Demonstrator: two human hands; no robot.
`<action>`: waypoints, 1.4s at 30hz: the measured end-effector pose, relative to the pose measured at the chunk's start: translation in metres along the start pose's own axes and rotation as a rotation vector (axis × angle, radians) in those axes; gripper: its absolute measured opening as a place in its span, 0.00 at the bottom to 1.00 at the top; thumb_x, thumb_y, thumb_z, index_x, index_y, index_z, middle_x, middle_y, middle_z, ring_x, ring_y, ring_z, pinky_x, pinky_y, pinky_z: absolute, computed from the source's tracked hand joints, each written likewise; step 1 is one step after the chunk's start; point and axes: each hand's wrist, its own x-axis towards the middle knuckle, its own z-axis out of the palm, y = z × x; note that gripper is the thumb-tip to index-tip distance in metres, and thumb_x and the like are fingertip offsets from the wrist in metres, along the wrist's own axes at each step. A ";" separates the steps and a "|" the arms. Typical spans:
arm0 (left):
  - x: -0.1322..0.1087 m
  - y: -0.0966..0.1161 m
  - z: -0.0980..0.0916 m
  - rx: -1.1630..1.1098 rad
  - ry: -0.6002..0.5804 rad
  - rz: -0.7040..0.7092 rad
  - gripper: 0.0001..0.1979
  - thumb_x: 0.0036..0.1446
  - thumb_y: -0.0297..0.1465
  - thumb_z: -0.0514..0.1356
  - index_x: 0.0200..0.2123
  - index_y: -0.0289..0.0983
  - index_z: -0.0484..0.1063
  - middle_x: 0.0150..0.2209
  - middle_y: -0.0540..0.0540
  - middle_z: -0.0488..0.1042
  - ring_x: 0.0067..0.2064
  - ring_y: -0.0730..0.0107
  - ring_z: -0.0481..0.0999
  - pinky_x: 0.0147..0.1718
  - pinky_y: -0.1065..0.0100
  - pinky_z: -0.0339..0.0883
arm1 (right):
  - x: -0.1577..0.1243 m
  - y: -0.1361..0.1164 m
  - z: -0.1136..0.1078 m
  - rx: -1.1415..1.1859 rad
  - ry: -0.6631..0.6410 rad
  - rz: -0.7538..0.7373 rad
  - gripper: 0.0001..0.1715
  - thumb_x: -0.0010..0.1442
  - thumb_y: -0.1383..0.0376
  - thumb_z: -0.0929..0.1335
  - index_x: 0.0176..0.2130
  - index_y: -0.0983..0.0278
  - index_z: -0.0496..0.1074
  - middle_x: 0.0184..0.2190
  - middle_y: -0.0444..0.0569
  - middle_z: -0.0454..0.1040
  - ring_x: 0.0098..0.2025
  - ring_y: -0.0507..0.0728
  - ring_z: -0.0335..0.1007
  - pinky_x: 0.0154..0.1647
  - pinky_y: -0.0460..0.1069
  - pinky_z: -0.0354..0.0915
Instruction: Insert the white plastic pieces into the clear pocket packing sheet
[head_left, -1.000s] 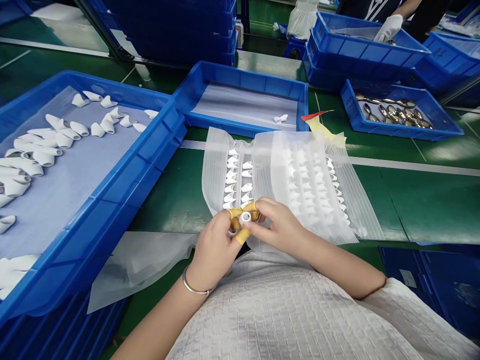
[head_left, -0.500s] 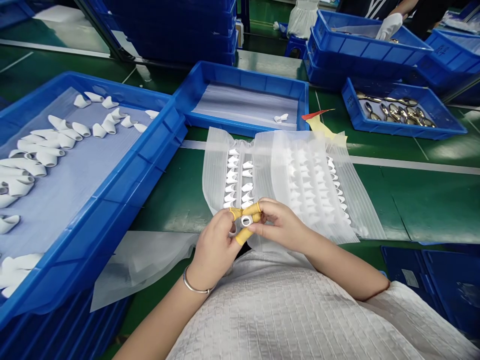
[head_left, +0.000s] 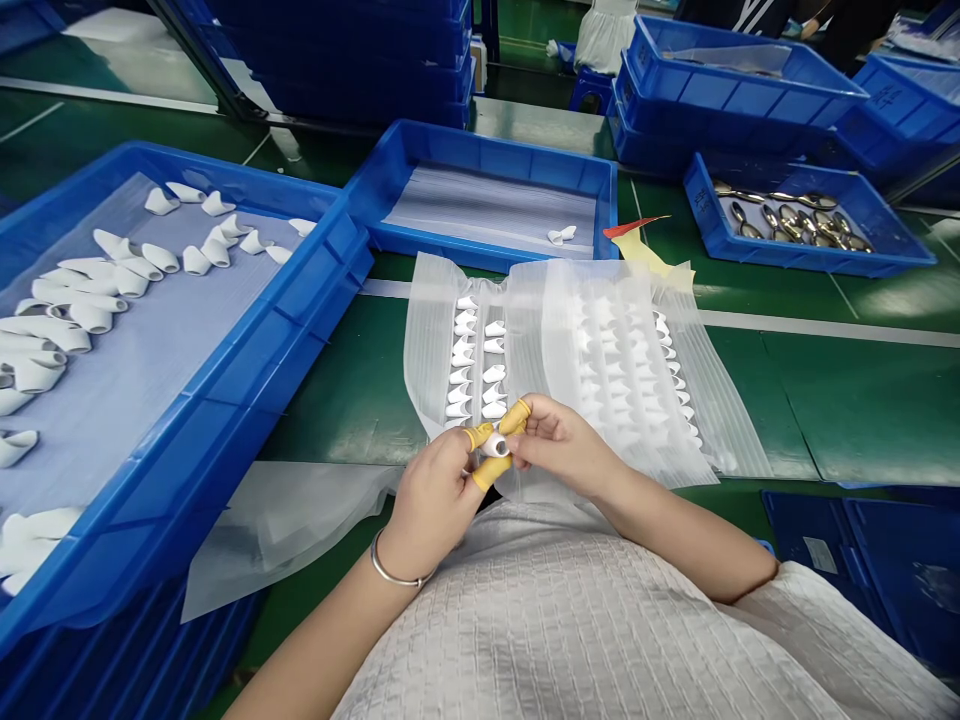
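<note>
My left hand and my right hand meet just in front of my body, both pinched on one small white cap-shaped part. Yellow finger cots cover the fingertips that grip it. Right behind my hands lies a clear plastic sheet holding rows of the same white parts; a folded flap of the sheet covers the right rows. A bangle sits on my left wrist.
A big blue tray at left holds several loose white parts on a liner. Another blue tray behind the sheet holds one white part. A blue bin of metal pieces stands at back right. More stacked blue bins behind.
My fingers have turned the white part between them and my hands shifted slightly. A co-worker's gloved hand over the far right bin has gone out of view.
</note>
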 end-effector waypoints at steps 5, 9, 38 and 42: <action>0.001 0.002 -0.002 0.061 -0.035 0.030 0.18 0.65 0.41 0.55 0.25 0.39 0.60 0.23 0.52 0.67 0.24 0.71 0.65 0.23 0.70 0.55 | 0.000 -0.010 0.006 -0.076 0.041 0.043 0.14 0.51 0.67 0.76 0.31 0.63 0.67 0.24 0.37 0.69 0.26 0.48 0.66 0.29 0.46 0.65; 0.002 0.004 -0.003 0.077 -0.055 0.014 0.20 0.65 0.42 0.54 0.23 0.39 0.58 0.21 0.53 0.65 0.22 0.72 0.62 0.22 0.71 0.52 | 0.001 -0.014 0.007 -0.094 0.019 0.072 0.10 0.51 0.70 0.73 0.31 0.63 0.67 0.24 0.38 0.70 0.26 0.49 0.66 0.29 0.46 0.65; 0.000 0.001 0.003 -0.111 -0.050 -0.117 0.18 0.60 0.44 0.61 0.25 0.39 0.63 0.22 0.54 0.66 0.23 0.72 0.64 0.24 0.70 0.56 | -0.001 -0.002 0.004 -0.060 -0.001 0.065 0.11 0.55 0.63 0.73 0.33 0.61 0.67 0.24 0.37 0.66 0.25 0.49 0.60 0.28 0.46 0.58; 0.000 0.002 0.003 -0.131 -0.055 -0.129 0.17 0.60 0.43 0.60 0.26 0.39 0.64 0.22 0.54 0.67 0.23 0.71 0.66 0.24 0.70 0.57 | -0.003 -0.001 0.005 -0.289 0.045 -0.030 0.16 0.59 0.57 0.74 0.34 0.61 0.67 0.26 0.38 0.64 0.28 0.50 0.61 0.30 0.46 0.59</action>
